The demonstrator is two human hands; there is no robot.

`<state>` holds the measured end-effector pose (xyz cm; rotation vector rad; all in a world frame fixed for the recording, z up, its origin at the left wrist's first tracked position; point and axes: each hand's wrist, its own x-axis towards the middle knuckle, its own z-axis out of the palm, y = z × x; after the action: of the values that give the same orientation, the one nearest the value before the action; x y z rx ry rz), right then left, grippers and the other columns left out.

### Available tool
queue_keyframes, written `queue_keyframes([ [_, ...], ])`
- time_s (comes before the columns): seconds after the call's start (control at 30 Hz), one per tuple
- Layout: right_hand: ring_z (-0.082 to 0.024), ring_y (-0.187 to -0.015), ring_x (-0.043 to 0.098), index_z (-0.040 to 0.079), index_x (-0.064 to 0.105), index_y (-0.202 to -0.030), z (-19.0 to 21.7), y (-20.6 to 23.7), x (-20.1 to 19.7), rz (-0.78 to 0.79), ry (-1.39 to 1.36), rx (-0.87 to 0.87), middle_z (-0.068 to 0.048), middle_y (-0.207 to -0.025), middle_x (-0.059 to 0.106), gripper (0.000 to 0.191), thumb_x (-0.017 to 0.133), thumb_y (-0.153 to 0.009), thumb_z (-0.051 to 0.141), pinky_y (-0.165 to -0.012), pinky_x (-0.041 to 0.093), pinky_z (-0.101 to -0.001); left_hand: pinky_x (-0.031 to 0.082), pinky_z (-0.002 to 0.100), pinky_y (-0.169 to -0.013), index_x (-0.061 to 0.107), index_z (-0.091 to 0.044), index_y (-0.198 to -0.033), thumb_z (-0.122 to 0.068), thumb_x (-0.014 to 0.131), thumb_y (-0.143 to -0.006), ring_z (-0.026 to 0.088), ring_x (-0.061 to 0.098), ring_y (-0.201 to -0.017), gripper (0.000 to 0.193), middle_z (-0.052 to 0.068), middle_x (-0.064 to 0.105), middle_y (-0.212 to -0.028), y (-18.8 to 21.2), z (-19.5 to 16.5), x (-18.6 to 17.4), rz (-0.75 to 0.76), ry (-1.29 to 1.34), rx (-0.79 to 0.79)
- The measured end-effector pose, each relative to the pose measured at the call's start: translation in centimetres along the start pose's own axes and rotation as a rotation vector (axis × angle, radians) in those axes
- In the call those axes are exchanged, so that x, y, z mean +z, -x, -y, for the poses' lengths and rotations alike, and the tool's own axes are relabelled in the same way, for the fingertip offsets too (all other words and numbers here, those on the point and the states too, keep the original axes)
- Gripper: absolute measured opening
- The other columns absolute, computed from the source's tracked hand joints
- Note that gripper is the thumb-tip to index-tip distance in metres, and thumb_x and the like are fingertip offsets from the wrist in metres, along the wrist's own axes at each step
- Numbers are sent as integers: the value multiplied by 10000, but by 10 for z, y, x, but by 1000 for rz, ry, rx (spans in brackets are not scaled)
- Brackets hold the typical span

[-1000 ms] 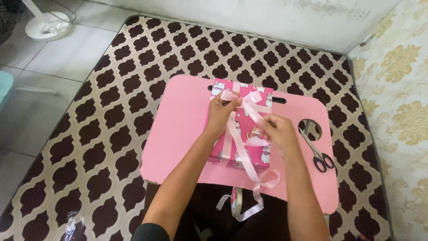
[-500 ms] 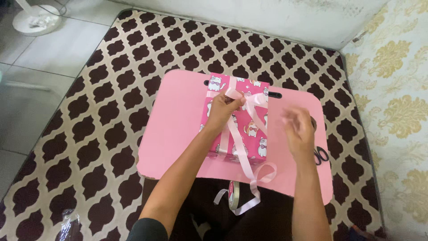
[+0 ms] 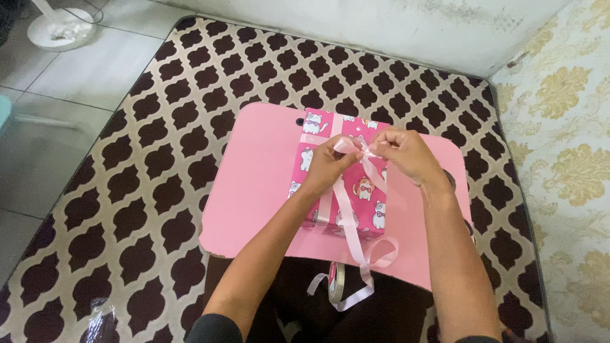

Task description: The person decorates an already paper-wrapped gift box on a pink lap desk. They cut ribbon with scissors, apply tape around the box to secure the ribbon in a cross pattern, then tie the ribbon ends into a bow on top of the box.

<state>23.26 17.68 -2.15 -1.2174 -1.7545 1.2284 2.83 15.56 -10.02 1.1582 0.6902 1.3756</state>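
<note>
A gift box [image 3: 363, 190] wrapped in pink paper with cartoon cats lies on a pink lap table [image 3: 260, 184]. A pale pink ribbon [image 3: 348, 213] runs over the box and trails off the table's near edge in loops. My left hand [image 3: 325, 164] and my right hand [image 3: 405, 152] meet above the box, and each pinches the ribbon where it crosses on top. A roll of ribbon [image 3: 335, 282] hangs just below the table's near edge.
The table stands on a mattress with a dark brown and cream lattice pattern [image 3: 159, 159]. Tiled floor [image 3: 70, 82] and a white fan base [image 3: 60, 28] lie to the left. A cream floral cloth [image 3: 565, 159] borders the right. A wall runs along the back.
My right hand has come back from the scissors side of the table to the top of the box and taken the ribbon. The camera view has shifted slightly.
</note>
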Motion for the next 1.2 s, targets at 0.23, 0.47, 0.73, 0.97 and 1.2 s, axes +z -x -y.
queue_keyframes([
  [0.23, -161, -855, 677, 58, 600, -1128, -11, 8, 19, -89, -723, -101, -87, -1078, 695, 217, 678, -980, 195, -722, 546, -319, 514, 234, -791, 709, -75, -1044, -69, 764, -906, 51, 633, -884, 149, -22, 707, -990, -3, 1, -1, -27, 24, -4],
  [0.47, -219, -1078, 652, 85, 545, -1242, -18, 22, 67, -273, -1008, -301, -99, -1200, 608, 328, 597, -930, 0, -931, 569, -348, 485, 263, -716, 639, -74, -1016, -79, 726, -942, 89, 596, -801, 116, -10, 641, -913, -3, 0, -3, -117, 88, 40],
  [0.73, -67, -874, 623, 14, 645, -988, -36, 5, 72, -531, -325, -294, -10, -945, 674, 48, 637, -977, -32, -791, 518, -234, 522, 274, -804, 693, -58, -1162, -76, 689, -939, 87, 605, -880, 224, -6, 627, -965, 3, -7, -3, 95, 101, -23],
  [0.97, -76, -815, 691, -14, 669, -918, -22, 3, 64, -647, 32, -308, -43, -907, 749, 118, 589, -923, -101, -729, 555, -244, 487, 244, -746, 711, -34, -1135, -86, 632, -922, 67, 599, -817, 233, -9, 673, -954, 5, -15, 0, 146, 12, -117],
  [1.2, -78, -800, 669, -23, 723, -987, -17, 15, 63, -576, 96, -298, -56, -879, 724, 144, 618, -917, -91, -712, 531, -238, 422, 226, -665, 703, -43, -1035, -134, 672, -936, 40, 550, -759, 138, -46, 634, -841, 5, -22, 0, 192, 28, -126],
])
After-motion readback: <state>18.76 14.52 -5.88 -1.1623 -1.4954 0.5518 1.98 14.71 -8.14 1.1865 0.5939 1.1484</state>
